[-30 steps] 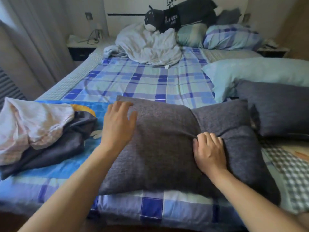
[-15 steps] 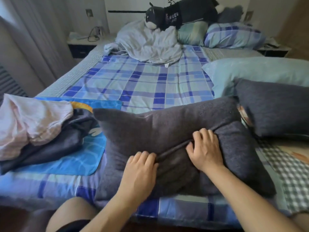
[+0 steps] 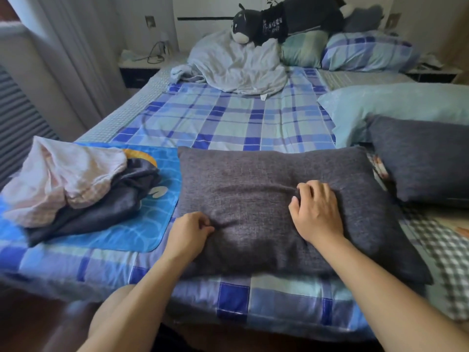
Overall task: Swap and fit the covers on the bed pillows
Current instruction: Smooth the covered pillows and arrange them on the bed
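A pillow in a dark grey cover lies flat across the near end of the bed. My left hand pinches a fold of the cover near its front left edge. My right hand has curled fingers gripping the cover fabric at its middle right. A second dark grey pillow lies to the right, and a light blue pillow lies behind it. A heap of loose covers, pink over dark grey, rests on a blue mat at the left.
The bed has a blue plaid sheet. A crumpled pale cloth, a dark plush toy and two more pillows lie at the head. Nightstands flank the bed. A checked cloth lies at the right.
The pillow was folded up between my hands and now lies flat. My left hand moved from the far left corner to the front left edge; my right hand stayed on the cover.
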